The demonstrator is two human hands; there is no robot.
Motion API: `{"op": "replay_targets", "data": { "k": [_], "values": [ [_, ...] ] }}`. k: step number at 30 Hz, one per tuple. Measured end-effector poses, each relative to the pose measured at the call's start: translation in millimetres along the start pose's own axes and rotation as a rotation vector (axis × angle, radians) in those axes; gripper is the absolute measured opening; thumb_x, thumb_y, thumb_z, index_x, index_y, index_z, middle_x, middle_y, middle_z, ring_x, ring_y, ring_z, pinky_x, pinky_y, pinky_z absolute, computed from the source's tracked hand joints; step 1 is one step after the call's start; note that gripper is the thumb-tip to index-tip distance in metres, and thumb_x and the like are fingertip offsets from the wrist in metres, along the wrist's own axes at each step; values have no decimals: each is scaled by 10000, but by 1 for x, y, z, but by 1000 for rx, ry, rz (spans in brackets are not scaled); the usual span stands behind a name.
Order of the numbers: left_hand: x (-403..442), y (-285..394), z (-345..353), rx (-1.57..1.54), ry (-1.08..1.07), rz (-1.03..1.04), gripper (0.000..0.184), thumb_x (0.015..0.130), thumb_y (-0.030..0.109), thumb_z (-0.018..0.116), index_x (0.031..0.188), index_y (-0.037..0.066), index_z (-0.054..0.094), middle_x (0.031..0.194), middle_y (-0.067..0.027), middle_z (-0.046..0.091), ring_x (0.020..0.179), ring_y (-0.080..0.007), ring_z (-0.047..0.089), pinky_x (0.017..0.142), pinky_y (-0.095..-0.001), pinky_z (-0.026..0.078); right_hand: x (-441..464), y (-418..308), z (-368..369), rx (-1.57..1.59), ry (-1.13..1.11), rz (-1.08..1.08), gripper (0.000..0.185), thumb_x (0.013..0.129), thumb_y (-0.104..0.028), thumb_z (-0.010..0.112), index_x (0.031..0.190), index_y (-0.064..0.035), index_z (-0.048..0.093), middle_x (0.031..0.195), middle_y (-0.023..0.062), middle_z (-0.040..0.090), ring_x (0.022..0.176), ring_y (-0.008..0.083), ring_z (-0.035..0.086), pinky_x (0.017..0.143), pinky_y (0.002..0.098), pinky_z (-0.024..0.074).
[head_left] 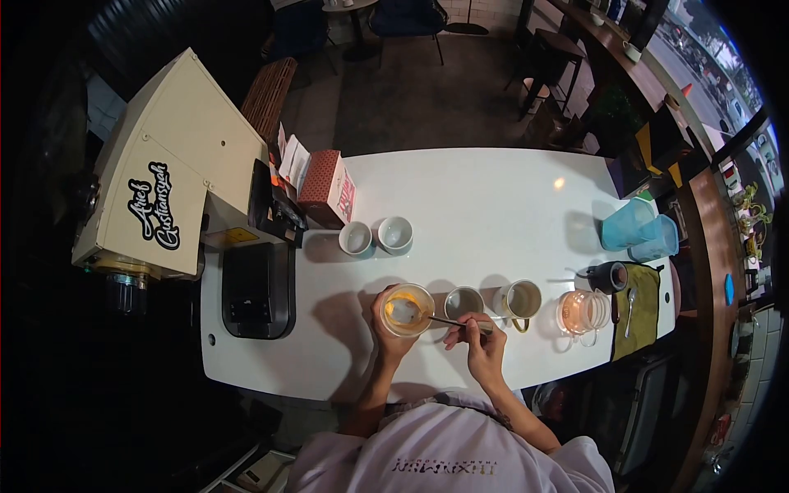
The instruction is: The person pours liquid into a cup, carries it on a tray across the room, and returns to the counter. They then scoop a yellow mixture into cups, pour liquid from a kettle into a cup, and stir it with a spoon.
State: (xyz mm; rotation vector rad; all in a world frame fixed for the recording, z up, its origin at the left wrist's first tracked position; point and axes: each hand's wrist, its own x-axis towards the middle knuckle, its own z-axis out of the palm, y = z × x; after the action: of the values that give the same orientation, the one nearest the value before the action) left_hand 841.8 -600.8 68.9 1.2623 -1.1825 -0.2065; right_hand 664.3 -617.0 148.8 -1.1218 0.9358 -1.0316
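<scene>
White counter (pixel 460 197) in a dark-floored room, seen from above. Your left hand (pixel 386 324) curls its fingers round the side of a pale bowl-like cup (pixel 406 311), with orange-yellow on its inside wall; you hold it at the near side of the counter, over the left half. Your right hand (pixel 485 349) pinches the handle of a slim utensil (pixel 460 323) between thumb and fingers, its far end inside that cup. Just beyond your right hand is a pale mug (pixel 464 302), then a handled mug (pixel 522 300), a clear glass jug (pixel 575 312) and an olive cloth (pixel 637 311) with a metal spoon (pixel 630 312) on it. Two small white cups (pixel 395 235) sit farther back, near a red patterned box (pixel 327 191). A large cream machine (pixel 160 177) stands at the left.
</scene>
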Motion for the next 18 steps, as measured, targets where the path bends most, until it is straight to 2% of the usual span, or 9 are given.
{"op": "replay_targets", "data": {
  "k": [11,12,14,18],
  "values": [
    [-1,3,-1,6,8,-3,934,596,74,943,1349,0,395,1257,-190,602,1100,-296,635,978,-401,505,-6,-32,-31,133,83,-79,281,1064,-212,488,1055,58,566,826,182,666,640,237,675,562,355,569],
    [-2,3,-1,2,-13,-27,964,580,48,939,1358,18,371,1260,-176,566,1114,-286,610,976,-405,501,-8,-39,-36,127,108,-89,278,1062,-208,485,1053,56,569,819,181,664,624,238,669,552,348,560],
    [-2,1,1,-7,-42,-50,997,564,22,936,1368,36,347,1264,-162,530,1127,-276,585,974,-410,496,-10,-56,-48,153,145,-94,261,1054,-168,480,1060,74,577,826,186,670,639,242,678,594,355,576],
    [-2,1,2,33,-46,-66,1000,546,12,930,1360,41,349,1245,-149,529,1113,-271,580,980,-417,484,-16,-74,-70,54,234,-168,284,1055,-193,477,1058,73,577,777,172,655,626,238,671,594,358,570]
  ]
}}
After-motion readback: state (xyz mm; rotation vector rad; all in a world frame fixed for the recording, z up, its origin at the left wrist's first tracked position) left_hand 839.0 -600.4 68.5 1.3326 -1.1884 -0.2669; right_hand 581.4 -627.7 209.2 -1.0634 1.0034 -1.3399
